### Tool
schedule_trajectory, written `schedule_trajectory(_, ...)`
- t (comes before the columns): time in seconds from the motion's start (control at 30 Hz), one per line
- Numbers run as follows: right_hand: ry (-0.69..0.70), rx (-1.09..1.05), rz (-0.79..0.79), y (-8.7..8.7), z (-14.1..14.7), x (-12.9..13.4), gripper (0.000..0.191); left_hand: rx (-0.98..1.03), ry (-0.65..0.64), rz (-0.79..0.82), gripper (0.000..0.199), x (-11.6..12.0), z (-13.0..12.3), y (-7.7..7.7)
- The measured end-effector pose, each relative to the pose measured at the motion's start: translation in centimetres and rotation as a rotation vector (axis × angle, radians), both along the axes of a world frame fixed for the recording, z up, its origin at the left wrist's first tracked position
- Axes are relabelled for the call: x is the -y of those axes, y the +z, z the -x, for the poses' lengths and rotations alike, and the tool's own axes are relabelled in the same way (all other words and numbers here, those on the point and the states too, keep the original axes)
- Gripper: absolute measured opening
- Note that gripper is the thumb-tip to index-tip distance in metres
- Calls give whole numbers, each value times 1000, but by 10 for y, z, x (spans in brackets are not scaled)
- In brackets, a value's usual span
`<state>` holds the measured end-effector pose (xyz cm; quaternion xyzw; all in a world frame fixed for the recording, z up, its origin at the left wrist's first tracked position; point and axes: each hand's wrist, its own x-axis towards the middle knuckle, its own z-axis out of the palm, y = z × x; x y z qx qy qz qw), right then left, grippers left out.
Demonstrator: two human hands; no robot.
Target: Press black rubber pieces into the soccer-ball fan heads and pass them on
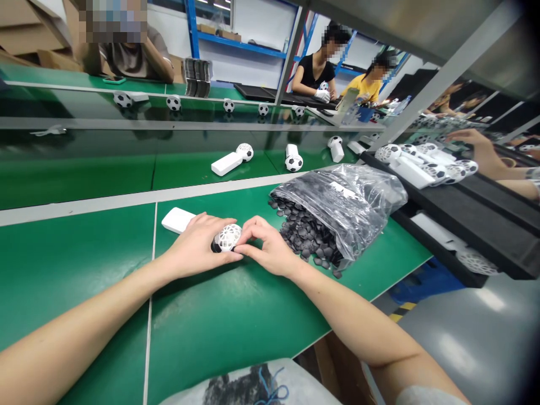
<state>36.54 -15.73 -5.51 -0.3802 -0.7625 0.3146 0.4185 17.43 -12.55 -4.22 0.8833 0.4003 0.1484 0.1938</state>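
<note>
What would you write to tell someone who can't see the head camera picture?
A left hand and a right hand hold a white lattice ball on a green table. A white handle lies behind the left hand, and a clear plastic bag of small black pieces sits beside the right hand. Small soccer balls sit farther along.

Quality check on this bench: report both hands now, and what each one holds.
Left hand: closed, holding the white lattice ball.
Right hand: closed on the same ball, fingers at its side.
</note>
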Motion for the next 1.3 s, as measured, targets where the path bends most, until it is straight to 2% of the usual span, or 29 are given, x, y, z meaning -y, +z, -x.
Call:
schedule_trajectory(0.1,-34,-28,40,-4,1,-1,17,5,9,10,60,1,-2,2)
schedule_trajectory(0.27,3,-69,221,-6,5,-1,35,62,3,33,53,1,-4,4)
schedule_trajectory(0.33,-2,-67,236,-4,1,-4,33,70,-21,44,52,1,-3,4)
schedule_trajectory(0.4,-96,-31,181,0,-8,-11,22,61,-63,47,57,0,-2,2)
schedule_trajectory(0.5,-374,169,4,7,-29,-20,3,24,-95,3,69,-3,3,1)
schedule_trajectory(0.57,-481,383,-6,9,-41,-24,5,-6,-143,-27,68,-6,7,3)
schedule_trajectory(0.67,-475,623,110,9,-49,-24,5,-40,-263,-3,56,-8,11,5)
schedule_trajectory(0.7,-460,672,143,8,-48,-24,6,-48,-266,18,55,-7,11,5)
schedule_trajectory(0.83,-426,829,212,10,-39,-20,5,-41,-36,85,66,2,4,0)
schedule_trajectory(0.9,-417,936,160,11,-33,-17,2,0,4,124,63,5,1,-3)
schedule_trajectory(1.03,-429,1069,24,10,-25,-14,11,51,-177,202,54,3,4,1)
schedule_trajectory(1.07,-438,1073,12,10,-25,-13,12,54,-207,212,54,2,5,2)
schedule_trajectory(1.13,-438,988,24,9,-26,-13,14,58,-184,225,56,1,5,5)
schedule_trajectory(1.2,-359,719,102,10,-26,-11,12,64,-100,229,59,3,4,5)
schedule_trajectory(1.3,-112,199,205,12,-21,-7,7,87,-55,224,57,5,-1,4)
